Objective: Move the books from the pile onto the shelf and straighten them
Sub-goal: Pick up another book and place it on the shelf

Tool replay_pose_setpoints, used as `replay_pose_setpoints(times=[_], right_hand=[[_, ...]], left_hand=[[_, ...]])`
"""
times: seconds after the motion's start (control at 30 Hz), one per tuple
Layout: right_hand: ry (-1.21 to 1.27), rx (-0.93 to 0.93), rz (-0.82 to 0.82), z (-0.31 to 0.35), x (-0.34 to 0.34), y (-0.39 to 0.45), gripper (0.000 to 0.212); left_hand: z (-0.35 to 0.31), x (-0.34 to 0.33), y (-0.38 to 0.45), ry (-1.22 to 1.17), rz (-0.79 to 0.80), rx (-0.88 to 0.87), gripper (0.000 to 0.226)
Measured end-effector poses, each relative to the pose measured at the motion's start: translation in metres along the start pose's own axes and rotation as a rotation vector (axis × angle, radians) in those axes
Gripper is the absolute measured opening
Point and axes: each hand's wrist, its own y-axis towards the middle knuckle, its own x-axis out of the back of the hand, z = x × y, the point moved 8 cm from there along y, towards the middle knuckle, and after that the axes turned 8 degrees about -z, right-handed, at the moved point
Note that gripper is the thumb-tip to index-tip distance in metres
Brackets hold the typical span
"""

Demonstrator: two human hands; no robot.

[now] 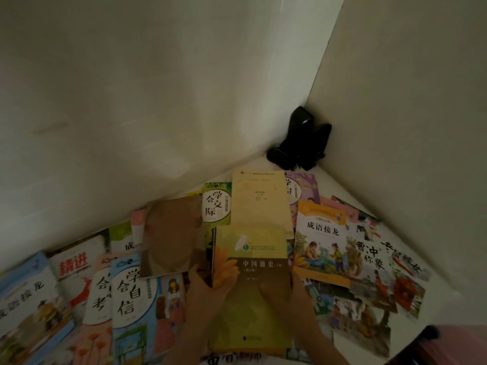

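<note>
So from my feed: both hands, left hand (203, 285) and right hand (287, 293), fingers curled pinching yellow-green book (253, 280) edges, over scattered book pile (126, 293).

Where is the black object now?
In the head view, the black object stands in the wall corner, upper right of the book pile.

1. A white worktop (342, 192) sits in a corner between two pale walls.
2. Many picture books (320, 243) lie flat all over it, overlapping.
3. A black thing (303, 139) stands in the far corner.
</note>
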Motion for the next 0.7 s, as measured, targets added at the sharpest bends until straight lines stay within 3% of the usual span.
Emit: replay_pose_setpoints(times=[0.13, 0.27, 0.43, 0.5, 0.6, 0.7], right_hand=[[0.136, -0.017, 0.014, 0.007, 0.012, 0.01, 0.05], [0.117, 0.075, -0.038, 0.043, 0.04, 0.029, 0.071], [0.141, 0.222, -0.092, 0.113, 0.074, 0.09, 0.054], [0.096, 0.254, -0.09, 0.132, 0.075, 0.122, 0.049], [-0.01, 0.278, -0.063, 0.134, 0.064, 0.163, 0.058], [-0.023, 0.232, 0.037, 0.12, 0.05, 0.183, 0.059]], left_hand=[[-0.014, -0.011, -0.002, 0.008, 0.042, -0.044, 0.045], [-0.064, -0.026, 0.01, -0.151, 0.088, -0.143, 0.037], [-0.124, -0.061, 0.064, -0.165, 0.077, -0.102, 0.022], [-0.134, -0.08, 0.093, -0.107, 0.076, -0.101, 0.031], [-0.131, -0.1, 0.126, 0.233, 0.054, -0.105, 0.075], [-0.116, -0.111, 0.142, 0.293, 0.069, -0.04, 0.107]])
